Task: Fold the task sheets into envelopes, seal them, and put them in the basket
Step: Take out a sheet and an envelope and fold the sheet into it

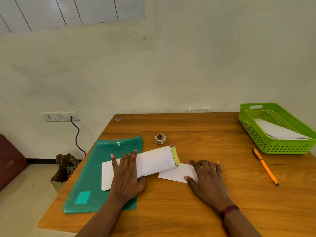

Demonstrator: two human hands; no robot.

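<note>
I have open table [196, 127] through the centre toward the basket [273, 150] at right. The pen [265, 166] lies across that way, and the tape roll [160, 139] stands near centre.

My left hand [127, 175] lies palm down, pressed flat, its fingers [118, 165] straight and a little spread, pointing away from me. Its thumb sits out on the right side (only partly in sight). My right hand [207, 178] is palm down too, near the other but apart from it, with fingers [196, 165] straight, fanned and angled slightly leftward. Its thumb [188, 178] stretches out toward the left hand. My left forearm [102, 218] slants in from the bottom edge toward the upper right; my right forearm [239, 224] slants up to the left. Both are bare. A dark red band [229, 209] circles my right wrist.
</note>
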